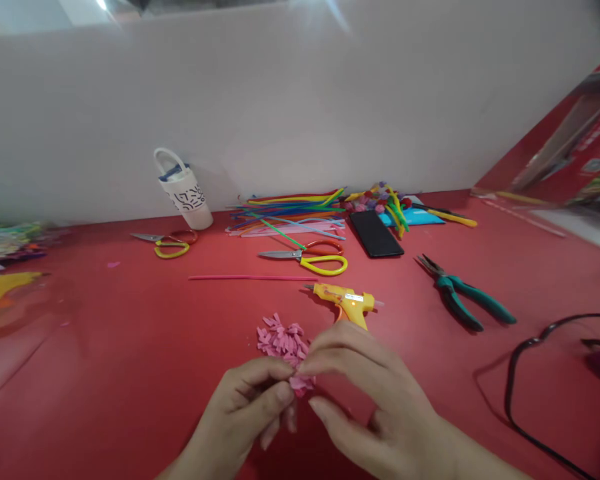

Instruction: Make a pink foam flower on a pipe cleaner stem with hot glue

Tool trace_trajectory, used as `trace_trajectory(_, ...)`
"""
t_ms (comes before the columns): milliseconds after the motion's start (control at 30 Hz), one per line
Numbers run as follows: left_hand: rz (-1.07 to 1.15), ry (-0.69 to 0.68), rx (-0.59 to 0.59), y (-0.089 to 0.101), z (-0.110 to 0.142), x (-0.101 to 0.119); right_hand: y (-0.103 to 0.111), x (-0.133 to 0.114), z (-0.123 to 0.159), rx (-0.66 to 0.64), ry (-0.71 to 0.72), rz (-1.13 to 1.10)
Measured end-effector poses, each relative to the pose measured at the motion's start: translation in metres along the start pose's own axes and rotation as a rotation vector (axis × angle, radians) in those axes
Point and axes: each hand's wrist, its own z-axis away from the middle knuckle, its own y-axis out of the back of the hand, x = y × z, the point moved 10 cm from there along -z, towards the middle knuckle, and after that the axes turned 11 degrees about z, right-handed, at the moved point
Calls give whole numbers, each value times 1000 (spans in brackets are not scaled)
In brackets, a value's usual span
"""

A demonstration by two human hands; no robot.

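Observation:
A pink fringed piece (283, 341), its edge cut into many small strips, is at the near middle of the red table (130, 373). My left hand (253, 407) pinches its near end between thumb and forefinger. My right hand (370, 393) reaches in from the other side, fingertips touching the pink fringe while the thumb stands apart below. The fingers partly hide the lower end of the piece. Just beyond the right hand lies a yellow hot glue gun (347, 298), its nozzle pointing left. A straight pink stem (253, 277) lies to the left of the glue gun.
Yellow-and-red-handled scissors (325, 260), another pair (173, 247), a black phone (377, 235) and green pliers (460, 293) lie farther back. Colourful pipe cleaners (290, 210) and a white cup (186, 200) are by the wall. A dark cable (513, 380) curves at right; another yellow glue gun (0, 297) lies far left.

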Motion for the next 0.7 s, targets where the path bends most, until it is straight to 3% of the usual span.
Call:
trace_trajectory(400,80,-47,-97,-9,4,6,3,-10,3,8,84,54)
trace_trajectory(533,48,-53,-87,-12,5,11,4,-20,4,-2,157,92)
trace_trajectory(700,0,-46,-162,-16,5,11,10,-25,4,41,200,136)
